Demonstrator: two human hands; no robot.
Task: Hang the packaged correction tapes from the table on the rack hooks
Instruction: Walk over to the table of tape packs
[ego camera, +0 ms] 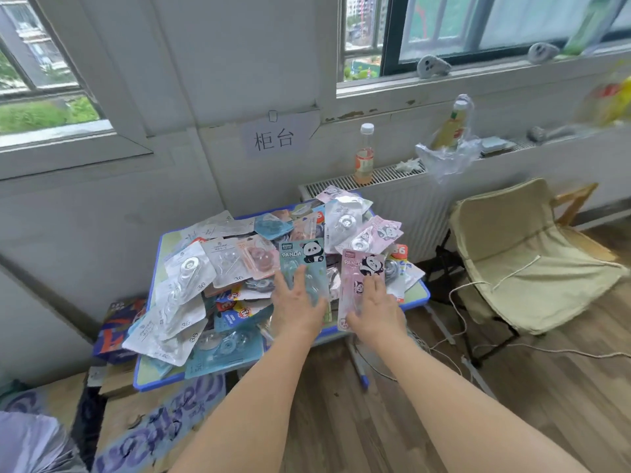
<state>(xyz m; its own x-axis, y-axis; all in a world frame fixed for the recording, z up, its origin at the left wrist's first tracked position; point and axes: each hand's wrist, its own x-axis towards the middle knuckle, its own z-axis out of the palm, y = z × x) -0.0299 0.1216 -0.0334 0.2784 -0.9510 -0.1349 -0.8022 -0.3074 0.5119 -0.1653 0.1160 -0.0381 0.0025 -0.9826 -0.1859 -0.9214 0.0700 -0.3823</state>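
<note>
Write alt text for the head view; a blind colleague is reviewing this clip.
A person's left hand holds a teal panda pack and the right hand a pink panda pack, above a small blue-edged table heaped with packaged correction tapes. Behind are a radiator, windows and a folding chair.

Teal panda pack (pixel 302 264), pink panda pack (pixel 362 281) upright atop piled packs (pixel 191 288).
</note>
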